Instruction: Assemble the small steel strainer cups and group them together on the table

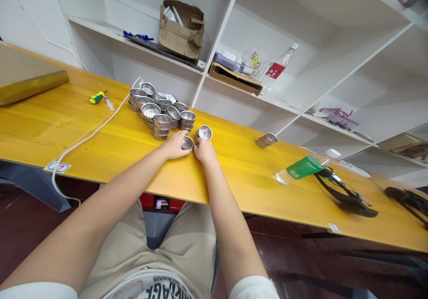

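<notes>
My left hand (175, 146) is wrapped round a small perforated metal cup (187, 143) just above the table. Beside it, my right hand (204, 151) is closed, its fingertips near that cup's right edge; whatever they pinch is hidden or too small to tell. Another perforated metal cup (204, 132) is tilted right behind my right hand, and I cannot tell whether the fingers touch it. To the back left of my hands stand several more such cups (162, 121), some stacked, grouped closely. A short stack of cups (266, 140) lies tilted farther right.
A white cable (96, 131) crosses the yellow table (234, 174) on the left, near a green-yellow screwdriver (97, 97). On the right are a green-labelled bottle (304, 167) and a black strap-like object (344, 196). White shelves (264, 26) behind hold a cardboard box (180, 31).
</notes>
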A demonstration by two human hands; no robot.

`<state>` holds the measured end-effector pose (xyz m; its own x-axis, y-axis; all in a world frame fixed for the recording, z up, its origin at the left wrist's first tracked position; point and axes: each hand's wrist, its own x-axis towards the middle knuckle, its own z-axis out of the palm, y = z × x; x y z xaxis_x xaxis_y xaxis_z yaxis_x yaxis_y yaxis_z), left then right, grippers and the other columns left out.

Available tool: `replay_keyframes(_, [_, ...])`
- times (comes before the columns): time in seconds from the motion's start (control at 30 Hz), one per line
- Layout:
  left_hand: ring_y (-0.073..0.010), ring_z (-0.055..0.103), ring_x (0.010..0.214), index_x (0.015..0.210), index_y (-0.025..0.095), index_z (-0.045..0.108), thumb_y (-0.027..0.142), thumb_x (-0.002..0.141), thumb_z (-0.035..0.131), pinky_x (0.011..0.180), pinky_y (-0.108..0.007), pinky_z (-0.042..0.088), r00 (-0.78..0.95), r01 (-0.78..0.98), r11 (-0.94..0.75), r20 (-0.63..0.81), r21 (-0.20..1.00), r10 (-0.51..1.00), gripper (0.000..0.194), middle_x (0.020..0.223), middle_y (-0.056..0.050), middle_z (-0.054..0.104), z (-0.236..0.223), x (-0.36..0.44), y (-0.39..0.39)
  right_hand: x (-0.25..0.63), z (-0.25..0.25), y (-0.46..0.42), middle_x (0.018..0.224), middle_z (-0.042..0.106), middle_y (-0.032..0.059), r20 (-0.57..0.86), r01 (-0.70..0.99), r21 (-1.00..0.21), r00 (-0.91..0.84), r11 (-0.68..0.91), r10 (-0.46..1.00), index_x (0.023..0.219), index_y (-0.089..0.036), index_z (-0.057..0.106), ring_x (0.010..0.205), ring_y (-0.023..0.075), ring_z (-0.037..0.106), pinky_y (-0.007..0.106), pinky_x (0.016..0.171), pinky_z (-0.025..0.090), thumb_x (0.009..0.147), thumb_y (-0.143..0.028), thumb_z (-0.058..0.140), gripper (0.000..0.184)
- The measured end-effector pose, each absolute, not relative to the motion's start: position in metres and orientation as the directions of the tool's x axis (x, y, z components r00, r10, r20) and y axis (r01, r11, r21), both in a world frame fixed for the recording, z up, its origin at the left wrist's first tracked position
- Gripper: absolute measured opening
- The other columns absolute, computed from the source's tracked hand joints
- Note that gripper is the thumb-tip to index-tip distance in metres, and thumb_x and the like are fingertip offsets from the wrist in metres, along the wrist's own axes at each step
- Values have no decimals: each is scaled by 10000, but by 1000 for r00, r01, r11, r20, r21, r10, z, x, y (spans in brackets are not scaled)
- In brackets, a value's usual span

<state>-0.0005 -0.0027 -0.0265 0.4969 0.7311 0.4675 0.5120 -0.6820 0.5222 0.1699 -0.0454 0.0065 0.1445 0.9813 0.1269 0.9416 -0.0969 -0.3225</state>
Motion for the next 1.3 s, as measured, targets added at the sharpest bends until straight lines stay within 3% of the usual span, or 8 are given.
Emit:
replay_keyframes(0.33, [-332,568,1332,1379,178,471,425,753,741,1155,-465,450,492,487,-677,467,552,735,725,1419,-162,575,-27,-1,-1,170,7,-47,986,742,172,132,932,-349,152,-97,980,963,-199,738,970,325,717,421,875,555,902,-223,614,140])
replay_keyframes(0.5, [-342,567,1324,1363,186,491,442,763,734,1155,-481,442,478,500,-674,476,544,738,696,1393,-153,588,-24,-1,-3,176,19,-50,887,738,154,210,913,-382,236,-142,949,862,-201,742,934,290,707,385,880,540,931,-322,600,199])
replay_keyframes(0.6, [-335,567,1318,1357,181,499,424,784,715,1157,-475,438,474,506,-686,496,523,727,659,1386,-150,589,-24,-1,-3,185,23,-50,1021,739,142,379,898,-411,323,-155,867,1026,-192,748,1007,275,679,378,934,517,949,-384,573,271])
replay_keyframes(0.67, [-327,565,1315,1353,171,503,386,795,704,1157,-466,436,480,500,-703,514,506,711,631,1381,-152,588,-25,-1,-2,190,20,-47,1194,707,144,446,916,-389,283,-101,849,1153,-189,735,1127,279,632,372,991,491,926,-409,623,335])
replay_keyframes(0.73, [-317,563,1315,1349,167,506,348,797,699,1161,-459,434,482,489,-715,529,500,699,612,1378,-152,584,-25,-2,-1,193,14,-44,1269,682,142,414,935,-353,201,-47,888,1158,-194,750,1199,279,592,358,1025,466,921,-405,651,332])
replay_keyframes(0.87, [-307,551,1330,1359,177,503,330,797,705,1177,-456,422,483,485,-718,531,499,696,616,1395,-145,571,-23,-2,-2,193,6,-37,1180,722,134,314,944,-327,159,-50,936,1078,-212,789,1136,257,627,339,999,463,978,-344,589,259])
replay_keyframes(1.13, [-333,501,1389,1324,193,549,213,839,631,1229,-537,345,543,568,-759,549,318,636,492,1407,-144,588,-18,-1,-10,196,6,-35,1106,770,113,294,894,-444,210,-61,932,1050,-237,805,1042,249,686,325,933,495,982,-462,592,317])
replay_keyframes(1.3, [-321,408,1494,1365,181,534,152,830,608,1310,-548,225,565,536,-801,592,266,575,541,1466,-146,554,-17,0,-11,195,9,-34,1201,751,102,415,878,-478,237,-11,878,1099,-216,794,1113,228,655,333,1034,461,1000,-344,543,298])
